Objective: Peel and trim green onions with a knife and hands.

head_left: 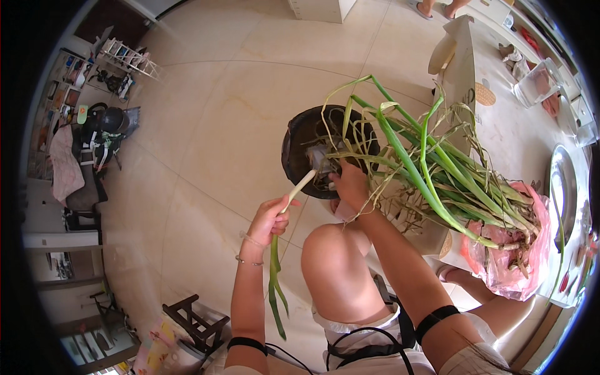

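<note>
My left hand (270, 219) is closed around a scallion (302, 188). Its white end points up toward a dark bin (297, 172), and its green leaves hang below my wrist. My right hand (351, 186) is over the bin's near right side with fingers curled inward; what they pinch, if anything, is hidden. Dry, withered leaves and scraps lie inside the bin. Right of it, a big bunch of scallions (431, 169) spreads its leaves over a cardboard box and partly over the bin. The bunch's root ends rest in a pink plastic bag (528, 275).
An opened cardboard box (459, 75) stands at the right, beside a table with a metal tray (562, 181) and a clear container (539, 82). A dark wooden stool (195, 325) is at lower left. Another person's feet (428, 9) show at the top.
</note>
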Tool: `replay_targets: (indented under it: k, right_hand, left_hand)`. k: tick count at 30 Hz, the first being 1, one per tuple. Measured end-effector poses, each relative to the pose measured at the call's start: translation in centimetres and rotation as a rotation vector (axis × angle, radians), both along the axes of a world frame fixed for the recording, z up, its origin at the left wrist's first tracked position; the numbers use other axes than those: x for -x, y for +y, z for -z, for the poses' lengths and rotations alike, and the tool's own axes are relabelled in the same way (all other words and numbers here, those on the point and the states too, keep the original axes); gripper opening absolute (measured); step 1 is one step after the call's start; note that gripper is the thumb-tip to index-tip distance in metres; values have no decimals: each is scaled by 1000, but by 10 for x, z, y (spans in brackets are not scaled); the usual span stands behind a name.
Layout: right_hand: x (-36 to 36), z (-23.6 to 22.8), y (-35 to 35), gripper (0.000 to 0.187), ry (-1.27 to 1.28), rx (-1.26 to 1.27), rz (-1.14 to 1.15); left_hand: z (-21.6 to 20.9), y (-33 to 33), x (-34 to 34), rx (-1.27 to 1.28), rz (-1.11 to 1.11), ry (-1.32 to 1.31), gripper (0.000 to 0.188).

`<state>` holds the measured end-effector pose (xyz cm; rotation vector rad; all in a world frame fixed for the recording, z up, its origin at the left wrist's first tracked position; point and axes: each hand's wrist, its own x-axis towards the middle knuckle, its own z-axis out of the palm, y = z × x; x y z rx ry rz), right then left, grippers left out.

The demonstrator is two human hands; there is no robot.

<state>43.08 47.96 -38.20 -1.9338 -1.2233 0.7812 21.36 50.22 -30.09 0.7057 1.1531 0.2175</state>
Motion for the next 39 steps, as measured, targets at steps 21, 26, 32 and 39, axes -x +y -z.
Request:
replay_targets:
  k: [21,26,32,39]
  right_hand:
    - [-1,-34,-26,41,1194,69,-193]
    - [-1,-56,-26,43,1197,130,-293]
    - [-11,-47,-25,44,1227,97,-361]
    - [-12,-38,-30,37,1161,186,-191]
  left_hand:
    - [2,-10,-1,-633,250,238,25]
    - [-8,-11,-25,-597,126,49,20]
    - [2,-11,-39,-773,90,69,17]
    - [15,-11,-51,-1030,162,303,24]
